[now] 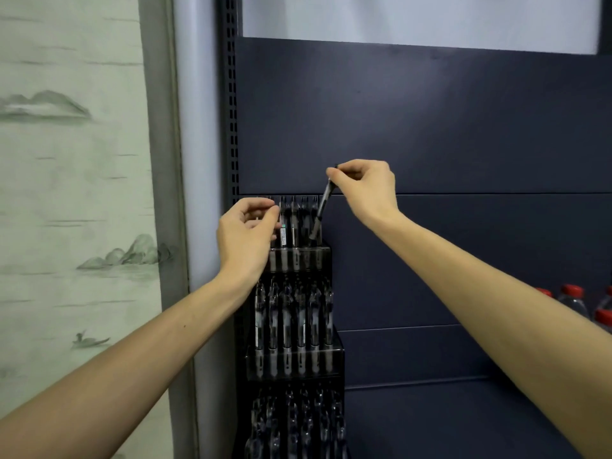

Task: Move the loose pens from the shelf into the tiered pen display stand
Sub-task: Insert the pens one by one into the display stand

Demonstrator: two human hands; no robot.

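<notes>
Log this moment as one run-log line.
right hand: pinches pen, tilted, tip in top tier | left hand: at top-tier pens, hold unclear | stand: lower tiers filled

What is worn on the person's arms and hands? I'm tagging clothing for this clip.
Nothing shows. The left hand and right hand are bare, with no gloves, rings, watch or bracelets visible. Both forearms are uncovered as far as the picture's edges; no sleeve enters view.

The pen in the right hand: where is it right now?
In the head view, centre frame, the pen slants from the right hand down into the rightmost slot of the display stand's top tier, beside the pens standing there.
</notes>
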